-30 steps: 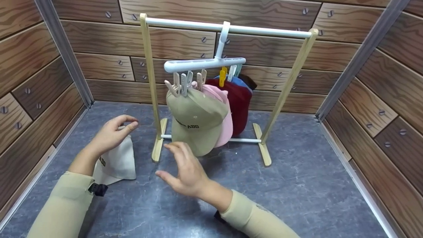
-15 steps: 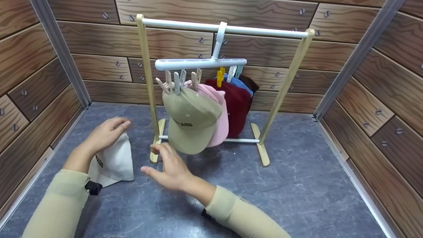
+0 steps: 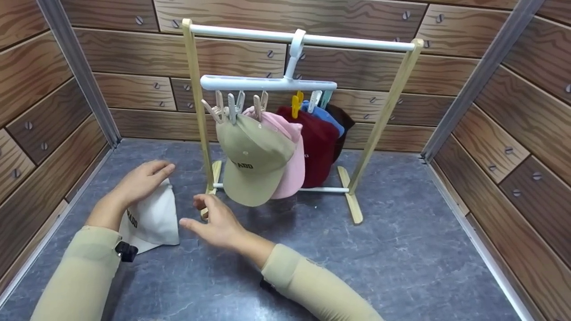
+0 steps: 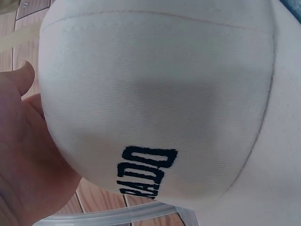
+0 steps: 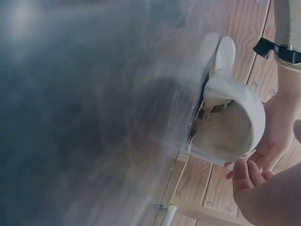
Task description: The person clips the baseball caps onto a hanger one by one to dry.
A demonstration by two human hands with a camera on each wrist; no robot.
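Note:
A white baseball cap (image 3: 156,218) with dark lettering lies on the floor at the left. My left hand (image 3: 140,185) is at the top of its crown, with the fingers gently bent; the left wrist view has the hand (image 4: 28,150) beside the crown (image 4: 150,84). Whether it touches the cap is hard to tell. My right hand (image 3: 218,223) hovers just right of the cap, thumb and fingers apart, holding nothing. From the right wrist view, the cap's (image 5: 240,96) hollow underside shows, and the right fingers (image 5: 242,181) are near its edge.
Behind the hands stands a rack with a white rod (image 3: 241,33). A white hanger (image 3: 267,83) carries clipped caps: khaki (image 3: 250,165), pink (image 3: 292,165), maroon (image 3: 319,147), blue (image 3: 330,121) and dark brown (image 3: 345,125). Free clothespins (image 3: 212,110) dangle at its left end. Wood-patterned walls surround the floor.
My right hand has moved left, away from the khaki cap and toward the white cap. The left hand has lowered slightly over the white cap. The hanger with its caps has swivelled a little.

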